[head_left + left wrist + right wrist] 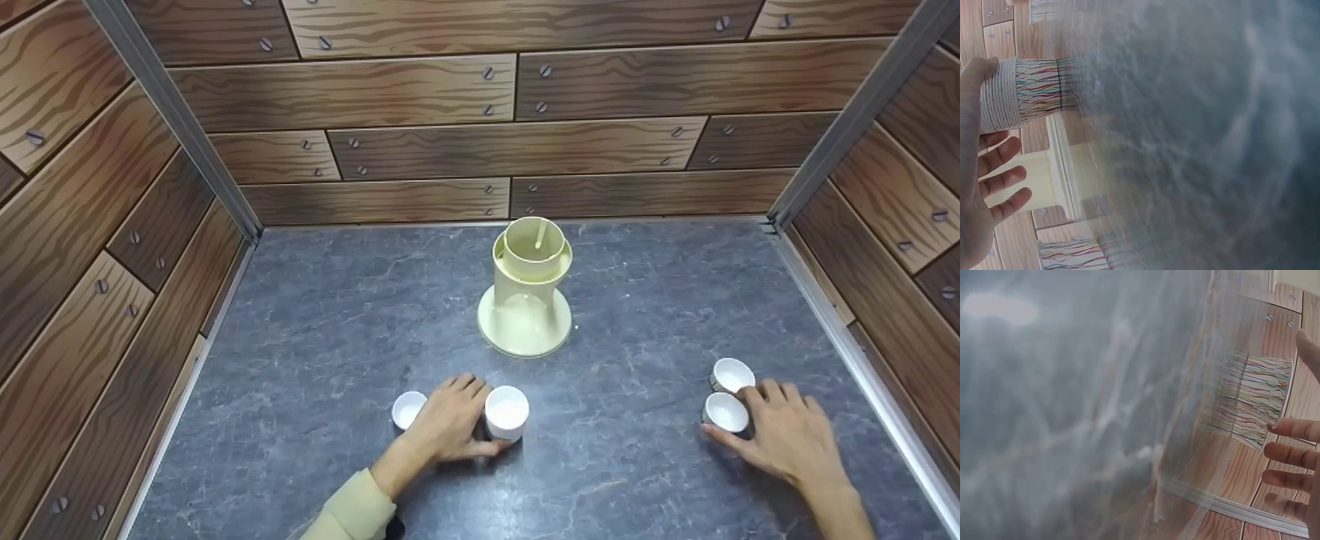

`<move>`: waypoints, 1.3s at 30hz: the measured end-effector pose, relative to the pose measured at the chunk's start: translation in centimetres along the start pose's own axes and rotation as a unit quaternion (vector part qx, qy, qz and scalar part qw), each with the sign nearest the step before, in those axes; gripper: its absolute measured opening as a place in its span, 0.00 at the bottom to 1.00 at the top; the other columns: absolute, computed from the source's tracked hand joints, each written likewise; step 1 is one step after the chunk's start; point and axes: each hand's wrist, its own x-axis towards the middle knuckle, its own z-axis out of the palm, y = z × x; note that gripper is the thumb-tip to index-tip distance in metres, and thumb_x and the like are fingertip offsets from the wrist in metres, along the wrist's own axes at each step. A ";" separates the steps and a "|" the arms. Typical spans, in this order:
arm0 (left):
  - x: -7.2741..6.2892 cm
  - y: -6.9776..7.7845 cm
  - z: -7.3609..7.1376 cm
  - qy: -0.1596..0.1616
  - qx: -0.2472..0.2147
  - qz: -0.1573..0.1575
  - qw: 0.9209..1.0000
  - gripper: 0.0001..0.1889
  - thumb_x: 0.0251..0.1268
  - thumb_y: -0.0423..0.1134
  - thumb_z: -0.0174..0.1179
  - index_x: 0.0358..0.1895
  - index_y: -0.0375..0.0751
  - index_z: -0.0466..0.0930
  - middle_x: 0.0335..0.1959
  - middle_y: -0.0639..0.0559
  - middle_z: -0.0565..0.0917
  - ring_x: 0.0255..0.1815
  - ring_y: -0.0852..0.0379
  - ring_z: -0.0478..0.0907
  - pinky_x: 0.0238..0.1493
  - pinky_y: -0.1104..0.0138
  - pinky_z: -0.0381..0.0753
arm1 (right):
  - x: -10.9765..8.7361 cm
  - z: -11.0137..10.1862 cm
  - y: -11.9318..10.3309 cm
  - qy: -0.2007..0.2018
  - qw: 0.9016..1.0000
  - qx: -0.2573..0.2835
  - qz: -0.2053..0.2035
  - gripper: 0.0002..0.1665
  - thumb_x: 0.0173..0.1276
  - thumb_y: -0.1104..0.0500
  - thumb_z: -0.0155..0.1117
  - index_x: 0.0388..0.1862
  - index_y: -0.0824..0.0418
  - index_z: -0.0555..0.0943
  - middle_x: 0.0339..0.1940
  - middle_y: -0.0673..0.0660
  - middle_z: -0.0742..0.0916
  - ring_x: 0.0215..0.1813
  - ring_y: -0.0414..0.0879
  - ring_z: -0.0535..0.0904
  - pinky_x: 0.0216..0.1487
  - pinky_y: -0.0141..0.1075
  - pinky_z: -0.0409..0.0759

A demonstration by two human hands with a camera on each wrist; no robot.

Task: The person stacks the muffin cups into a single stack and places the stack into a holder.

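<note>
My head camera's looking forward and down over the tabletop (315, 315) to the plank wall (420, 90), while both wrist views sit low and close, tipped sideways toward the planks, the left sharing the pale yellow stand (525, 330) with it, the right a patterned cup (1266, 388).

1. Left hand (448, 421): lower centre; thumb and index finger in a wide pinch, remaining fingers extended.
2. Left forearm (351, 508): sleeved, angled up from bottom edge.
3. Right hand (789, 435): lower right; thumb spread from fingers, fingertip contact unclear.
4. Right forearm (836, 511): lower right corner.
</note>
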 end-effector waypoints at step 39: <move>0.0 0.1 0.0 -0.005 -0.009 -0.007 1.000 0.39 0.50 0.73 0.65 0.52 0.43 0.77 0.45 0.50 0.81 0.48 0.51 0.76 0.52 0.57 0.77 | 2.0 -0.3 -1.9 0.020 0.997 -0.012 -0.078 0.43 0.49 0.23 0.69 0.42 0.61 0.84 0.39 0.61 0.80 0.40 0.62 0.77 0.32 0.54 0.72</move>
